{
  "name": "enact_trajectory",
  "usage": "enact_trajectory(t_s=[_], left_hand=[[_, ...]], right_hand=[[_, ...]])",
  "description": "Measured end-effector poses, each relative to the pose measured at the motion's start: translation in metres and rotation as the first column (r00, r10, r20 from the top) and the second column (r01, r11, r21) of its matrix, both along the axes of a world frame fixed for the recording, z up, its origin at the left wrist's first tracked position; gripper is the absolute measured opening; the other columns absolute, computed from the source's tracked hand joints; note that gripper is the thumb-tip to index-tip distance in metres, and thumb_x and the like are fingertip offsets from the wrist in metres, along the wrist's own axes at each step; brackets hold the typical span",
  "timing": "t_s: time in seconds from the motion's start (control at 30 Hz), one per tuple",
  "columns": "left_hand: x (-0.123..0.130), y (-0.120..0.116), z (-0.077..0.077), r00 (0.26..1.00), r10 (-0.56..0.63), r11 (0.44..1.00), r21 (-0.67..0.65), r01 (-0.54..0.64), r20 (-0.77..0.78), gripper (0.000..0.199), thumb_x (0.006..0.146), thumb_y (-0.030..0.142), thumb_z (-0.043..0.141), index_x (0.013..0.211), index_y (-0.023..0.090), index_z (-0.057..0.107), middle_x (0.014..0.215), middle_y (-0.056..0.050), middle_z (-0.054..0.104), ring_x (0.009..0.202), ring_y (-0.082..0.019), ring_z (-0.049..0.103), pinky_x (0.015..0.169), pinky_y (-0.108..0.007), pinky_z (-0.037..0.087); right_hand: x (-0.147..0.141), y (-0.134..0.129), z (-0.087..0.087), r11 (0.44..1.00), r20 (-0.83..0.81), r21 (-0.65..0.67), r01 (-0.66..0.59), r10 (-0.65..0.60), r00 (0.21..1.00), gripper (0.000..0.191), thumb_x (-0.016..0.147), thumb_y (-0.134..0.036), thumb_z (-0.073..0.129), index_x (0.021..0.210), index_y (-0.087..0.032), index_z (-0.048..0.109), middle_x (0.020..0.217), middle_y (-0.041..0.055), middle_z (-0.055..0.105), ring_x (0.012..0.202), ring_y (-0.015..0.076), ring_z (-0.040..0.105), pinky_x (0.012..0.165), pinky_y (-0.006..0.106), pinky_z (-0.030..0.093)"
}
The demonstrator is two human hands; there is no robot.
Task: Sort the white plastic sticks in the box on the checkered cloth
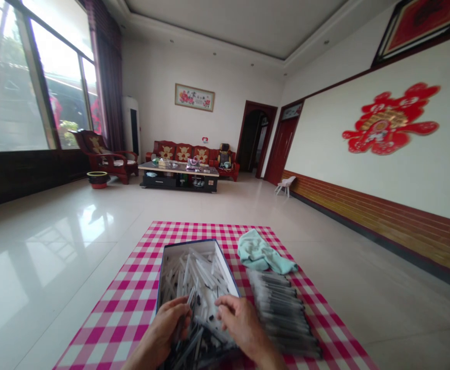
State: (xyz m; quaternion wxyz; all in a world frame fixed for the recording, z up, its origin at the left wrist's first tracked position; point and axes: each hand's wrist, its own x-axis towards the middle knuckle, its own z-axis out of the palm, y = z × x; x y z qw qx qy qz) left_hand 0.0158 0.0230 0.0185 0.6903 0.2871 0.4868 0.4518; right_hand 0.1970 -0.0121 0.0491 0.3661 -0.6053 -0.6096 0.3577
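A shallow box (229,271) with white inner walls and a blue edge stands in front of me. Loose clear pen barrels (205,272) and small black parts lie jumbled inside it. My left hand (169,321), over the box's near left side, is closed around a clear pen barrel (191,295) that points up and away. Above the near right side, my right hand (242,321) has its thumb and fingers curled together in a pinch; whatever is between them is too small or blurred to tell. Pens with dark ends (284,311) lie stacked in a row to the right, slightly blurred.
A pale green cloth (262,253) lies crumpled behind the row of pens. Underneath is a table with a pink-and-white checked cover (111,316). Farther off stand a low coffee table (178,179), a red wooden sofa (184,150) and a small white chair (285,184).
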Motion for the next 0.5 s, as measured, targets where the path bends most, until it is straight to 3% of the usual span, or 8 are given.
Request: enact_trajectory(t_s=[0.07, 0.13, 0.3, 0.4, 0.5], left_hand=[[-0.002, -0.003, -0.002, 0.999, -0.028, 0.999, -0.016, 0.028, -0.029, 0.032, 0.067, 0.012, 0.065, 0.098, 0.014, 0.058, 0.052, 0.005, 0.057, 0.037, -0.007, 0.047, 0.032, -0.014, 0.032], [-0.001, -0.005, -0.005, 0.997, -0.057, 0.998, -0.018, 0.056, -0.053, 0.033, 0.066, 0.014, 0.066, 0.099, 0.013, 0.058, 0.052, 0.005, 0.057, 0.036, -0.006, 0.045, 0.031, -0.013, 0.029], [0.002, -0.008, -0.008, 0.984, -0.142, 0.989, 0.021, 0.146, -0.109, 0.026, 0.069, 0.019, 0.062, 0.095, 0.013, 0.06, 0.047, 0.007, 0.053, 0.031, -0.003, 0.037, 0.031, -0.013, 0.023], [0.003, -0.009, -0.005, 0.972, -0.21, 0.975, 0.047, 0.216, -0.106, 0.011, 0.072, 0.023, 0.061, 0.078, 0.014, 0.059, 0.044, 0.008, 0.047, 0.03, -0.002, 0.033, 0.031, -0.012, 0.02], [0.004, -0.01, -0.002, 0.959, -0.247, 0.962, 0.086, 0.26, -0.142, 0.018, 0.073, 0.032, 0.062, 0.071, 0.015, 0.057, 0.043, 0.009, 0.045, 0.03, -0.001, 0.031, 0.03, -0.013, 0.018]], right_hand=[[0.016, 0.017, 0.002, 0.99, 0.322, 0.126, -0.058, 0.014, 0.946, 0.029, 0.077, -0.017, 0.044, 0.091, -0.017, 0.07, 0.078, 0.0043, 0.073, 0.069, 0.0154, 0.065, 0.063, 0.023, 0.046], [0.019, 0.032, -0.002, 0.987, 0.417, 0.125, -0.106, 0.045, 0.908, 0.028, 0.071, -0.011, 0.047, 0.082, -0.018, 0.072, 0.081, 0.0042, 0.074, 0.078, 0.0169, 0.066, 0.073, 0.024, 0.045], [-0.002, 0.044, -0.029, 0.994, 0.531, 0.063, -0.092, 0.045, 0.846, 0.022, 0.062, -0.002, 0.05, 0.065, -0.013, 0.07, 0.075, 0.0133, 0.073, 0.079, 0.0261, 0.067, 0.072, 0.031, 0.046], [-0.009, 0.042, -0.043, 0.996, 0.543, 0.072, -0.044, -0.002, 0.84, 0.021, 0.064, -0.002, 0.051, 0.07, -0.011, 0.069, 0.085, 0.0192, 0.071, 0.086, 0.0304, 0.066, 0.075, 0.035, 0.045], [-0.007, 0.041, -0.055, 0.995, 0.49, 0.099, -0.02, -0.032, 0.871, 0.019, 0.069, -0.007, 0.054, 0.078, -0.014, 0.069, 0.093, 0.0175, 0.07, 0.095, 0.0306, 0.063, 0.08, 0.035, 0.045]])
